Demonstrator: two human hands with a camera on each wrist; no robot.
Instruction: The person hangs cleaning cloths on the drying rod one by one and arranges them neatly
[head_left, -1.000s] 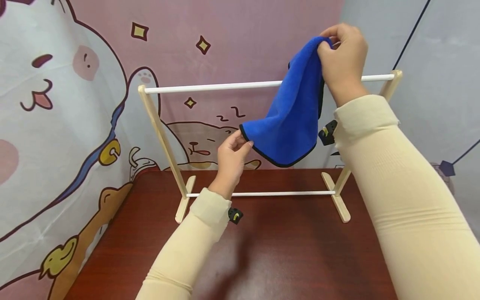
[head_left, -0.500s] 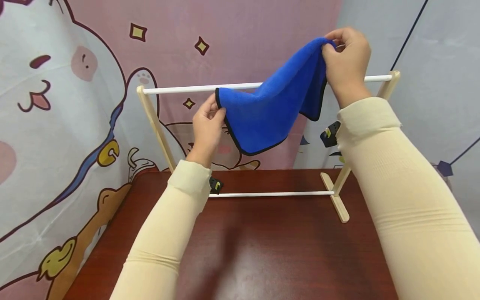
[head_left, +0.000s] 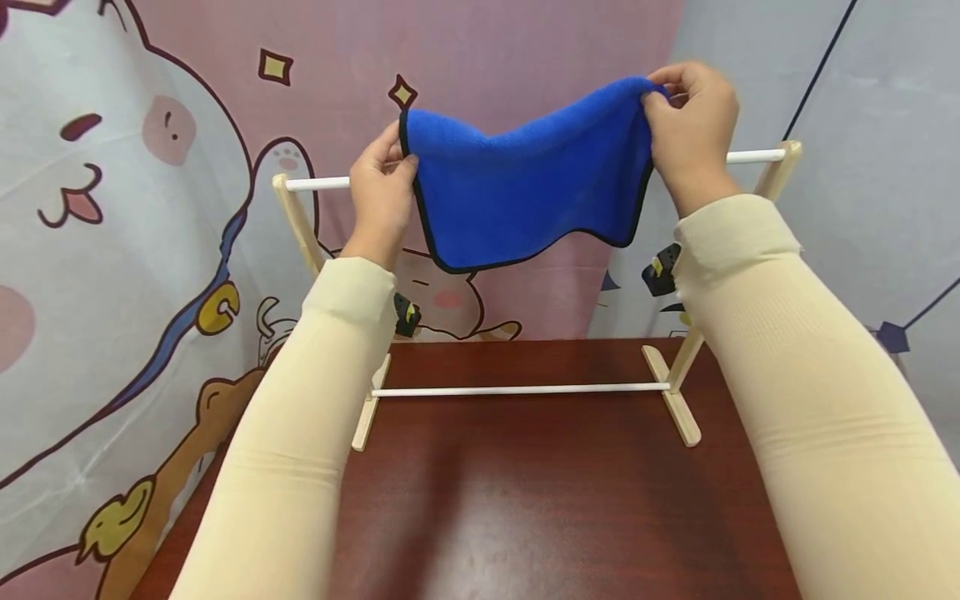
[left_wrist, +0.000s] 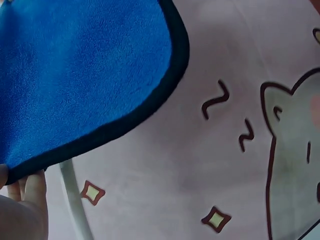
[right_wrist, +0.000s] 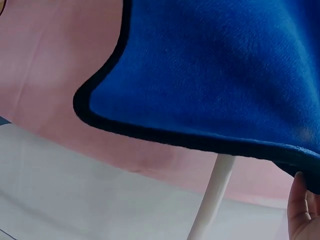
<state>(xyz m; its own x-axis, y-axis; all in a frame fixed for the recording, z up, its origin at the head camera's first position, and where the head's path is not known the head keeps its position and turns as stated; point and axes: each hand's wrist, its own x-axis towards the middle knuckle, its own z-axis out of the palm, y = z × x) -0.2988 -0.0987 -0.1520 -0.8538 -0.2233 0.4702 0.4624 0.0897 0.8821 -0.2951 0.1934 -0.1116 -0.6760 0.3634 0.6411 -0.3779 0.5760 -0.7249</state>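
Note:
A blue towel (head_left: 525, 183) with black edging hangs spread between both hands, in front of the white top rail (head_left: 756, 156) of a wooden rack. My left hand (head_left: 381, 187) pinches its left edge near the upper corner. At the upper right corner, my right hand (head_left: 693, 125) pinches the towel a little higher. The lower edge hangs loose and wavy. In the left wrist view the fingers (left_wrist: 35, 192) hold the black border of the towel (left_wrist: 95, 75). Fingertips (right_wrist: 298, 200) grip the border in the right wrist view, with the rail (right_wrist: 212, 197) behind the cloth.
The rack's right foot (head_left: 672, 396) and left foot (head_left: 367, 412) stand on a dark red-brown table (head_left: 555, 492). A white lower bar (head_left: 517, 389) joins them. Behind is a pink and white cartoon backdrop (head_left: 525, 50).
My left hand has moved up and to the left with the towel's edge, so the towel has spread from a drooping fold to a wide sheet. My right hand has stayed nearly in place.

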